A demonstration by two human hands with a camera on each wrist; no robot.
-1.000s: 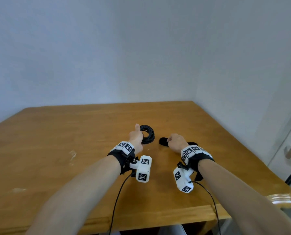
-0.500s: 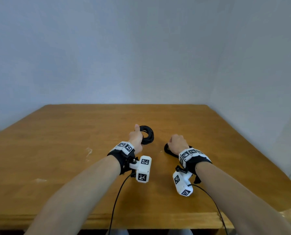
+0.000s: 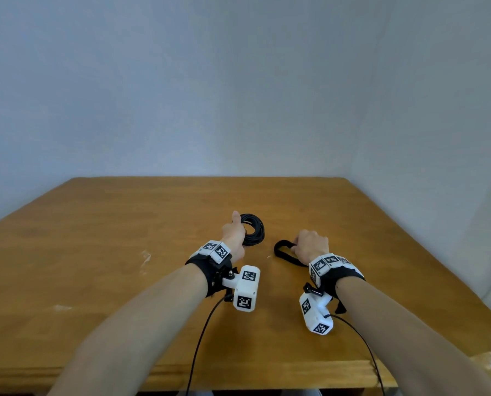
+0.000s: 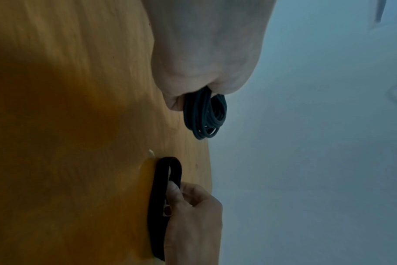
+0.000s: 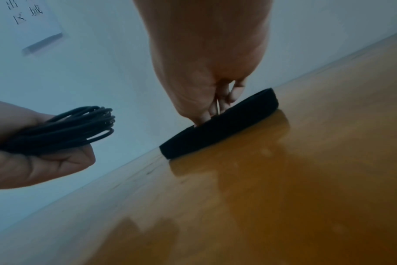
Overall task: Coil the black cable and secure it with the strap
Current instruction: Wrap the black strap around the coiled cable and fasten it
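Note:
The black cable (image 3: 255,230) is wound into a small coil of several loops, and my left hand (image 3: 234,237) grips one side of it just above the wooden table (image 3: 124,238), thumb up. The coil (image 4: 205,114) hangs out of my fist in the left wrist view, and shows again as the coil (image 5: 75,129) in the right wrist view. To its right a black strap (image 3: 281,251) lies on the table, folded into a loop. My right hand (image 3: 310,247) pinches the strap (image 5: 218,125) with its fingertips (image 4: 173,188). The strap's far part is hidden under my hand.
The table's front edge (image 3: 238,370) runs close to me, and its right edge (image 3: 438,270) lies near a white wall. Pale scuff marks (image 3: 145,258) show on the wood left of my hands. Thin black wires (image 3: 204,332) hang from the wrist cameras.
My right hand has drawn the strap nearer and more of its loop now shows to the left of the hand. The head view swung left. The left hand still holds the coil.

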